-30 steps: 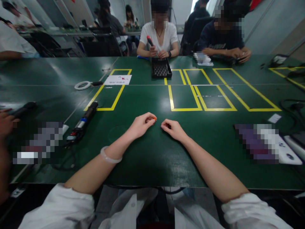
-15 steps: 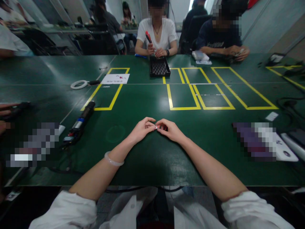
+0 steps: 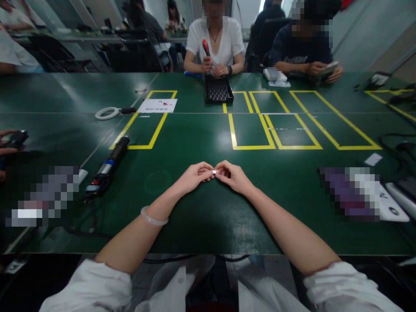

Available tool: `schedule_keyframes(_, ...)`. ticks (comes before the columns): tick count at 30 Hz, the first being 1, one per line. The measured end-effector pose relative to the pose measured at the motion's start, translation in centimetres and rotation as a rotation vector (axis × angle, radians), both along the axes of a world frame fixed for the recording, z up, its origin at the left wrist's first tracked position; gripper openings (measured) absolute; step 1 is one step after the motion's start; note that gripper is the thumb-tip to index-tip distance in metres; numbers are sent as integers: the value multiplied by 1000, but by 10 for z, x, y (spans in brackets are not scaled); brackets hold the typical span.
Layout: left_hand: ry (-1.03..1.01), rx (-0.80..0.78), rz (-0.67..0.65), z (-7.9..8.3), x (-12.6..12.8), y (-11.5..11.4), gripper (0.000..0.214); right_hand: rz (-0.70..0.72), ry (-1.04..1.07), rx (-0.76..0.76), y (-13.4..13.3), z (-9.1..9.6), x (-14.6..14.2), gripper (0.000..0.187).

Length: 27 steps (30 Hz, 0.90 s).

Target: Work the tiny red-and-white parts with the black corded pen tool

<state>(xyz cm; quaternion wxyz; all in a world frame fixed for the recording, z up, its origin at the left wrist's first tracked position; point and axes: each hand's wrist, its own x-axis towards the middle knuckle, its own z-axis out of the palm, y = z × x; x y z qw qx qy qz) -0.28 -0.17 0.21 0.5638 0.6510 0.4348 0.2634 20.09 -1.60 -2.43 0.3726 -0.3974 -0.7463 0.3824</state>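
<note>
Over the middle of the green table, my left hand (image 3: 196,175) and my right hand (image 3: 233,175) meet fingertip to fingertip. Between them they pinch a small shiny silvery piece (image 3: 215,172), too small for me to tell its kind. Thumb and forefinger of each hand close on it from either side, and the fingers cover part of it. A pale bangle (image 3: 154,216) sits on my left wrist.
Left of my hands lies a black electric screwdriver (image 3: 106,167) with a cable. Yellow tape outlines (image 3: 253,147) mark the green table (image 3: 201,225). Opposite, a person holds a red-and-black tool (image 3: 206,47) by a black tray (image 3: 219,99). A purple-and-white box (image 3: 338,195) lies right.
The silvery piece shows more now between my fingertips, and my left fingers have curled in a little. Across the table, the person at right has raised a flat object.
</note>
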Motion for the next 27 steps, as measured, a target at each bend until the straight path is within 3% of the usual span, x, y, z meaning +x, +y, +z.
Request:
schedule_keyframes(5, -35, 13, 22, 0, 1, -2, 32, -11, 85, -89, 1, -3, -1, 28)
schedule_keyframes(9, -44, 45, 14, 0, 2, -2, 31, -39, 117, -134, 2, -2, 0, 22)
schedule_keyframes(23, -91, 78, 36, -7, 3, 0, 28, -55, 128, -58, 3, -1, -1, 21)
schedule_keyframes(27, -87, 85, 36, -7, 4, -1, 28, -62, 81, 30, 3, -1, 0, 14)
